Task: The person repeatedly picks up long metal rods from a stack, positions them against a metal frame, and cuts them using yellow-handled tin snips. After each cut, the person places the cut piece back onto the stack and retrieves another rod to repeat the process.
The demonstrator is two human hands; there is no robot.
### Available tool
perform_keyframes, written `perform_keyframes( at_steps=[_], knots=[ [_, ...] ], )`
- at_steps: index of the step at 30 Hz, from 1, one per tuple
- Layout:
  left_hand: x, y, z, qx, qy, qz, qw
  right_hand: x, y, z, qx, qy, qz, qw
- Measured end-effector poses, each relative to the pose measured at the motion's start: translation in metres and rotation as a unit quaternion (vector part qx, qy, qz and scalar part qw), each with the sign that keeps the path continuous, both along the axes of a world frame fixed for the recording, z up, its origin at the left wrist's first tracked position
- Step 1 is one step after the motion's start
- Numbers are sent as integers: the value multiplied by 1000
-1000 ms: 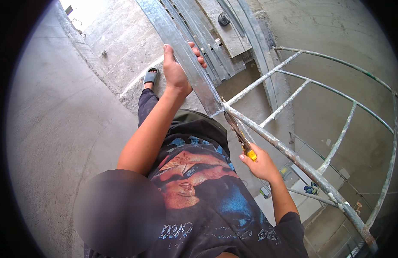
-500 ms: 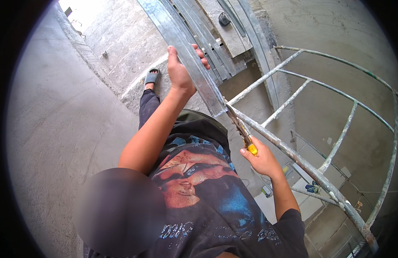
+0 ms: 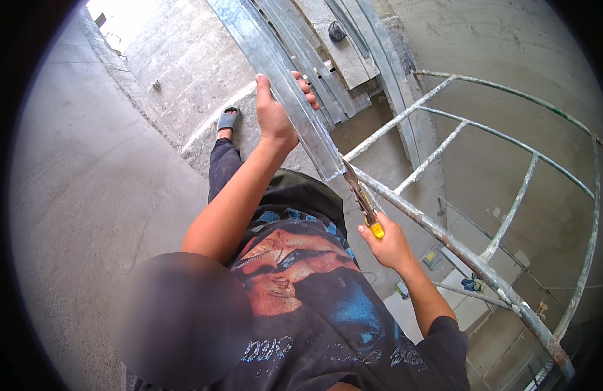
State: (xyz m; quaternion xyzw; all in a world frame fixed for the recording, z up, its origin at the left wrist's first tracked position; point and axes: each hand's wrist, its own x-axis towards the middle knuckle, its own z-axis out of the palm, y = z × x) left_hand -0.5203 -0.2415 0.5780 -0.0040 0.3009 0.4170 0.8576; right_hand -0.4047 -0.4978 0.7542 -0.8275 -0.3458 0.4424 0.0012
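Observation:
A long galvanized metal channel [image 3: 270, 60] slants from the top of the view down to a cut end in front of my waist. My left hand [image 3: 277, 116] is wrapped around it, thumb on the near side and fingertips on the far edge. Yellow-handled tin snips [image 3: 363, 199] are in my right hand [image 3: 390, 244], closed around their grips. The dark jaws of the snips are at the channel's lower right corner; whether they bite into the metal is too small to tell.
A painted metal scaffold frame [image 3: 438, 225] stands close on my right, its top rail beside the snips. More metal channels [image 3: 308, 55] and a board [image 3: 353, 68] with a dark round object [image 3: 336, 30] lie beyond. A rough concrete wall [image 3: 99, 163] is at left.
My right hand and the snips' handles have shifted slightly down and left, while the jaws remain at the channel's corner. My left hand keeps its hold on the channel.

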Motion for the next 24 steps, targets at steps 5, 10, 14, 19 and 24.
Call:
perform_keyframes(
  at_steps=[5, 10, 14, 19, 24],
  knots=[
    [-2, -2, -1, -1, 8, -7, 1000, -1, -7, -7, 13, -12, 3, 1000],
    [-7, -2, 6, 2, 8, -6, 1000, 1, -10, 3, 17, 26, -7, 1000],
    [-15, -2, 10, 11, -13, 1, 1000, 12, -22, 11, 4, 134, -41, 990],
    [-25, -3, 15, 19, -41, 1, 999, 24, -19, 17, -31, 214, -25, 976],
    [-37, -4, 12, 18, -84, 14, 996, 36, -18, 14, -48, 236, 16, 970]
  ],
)
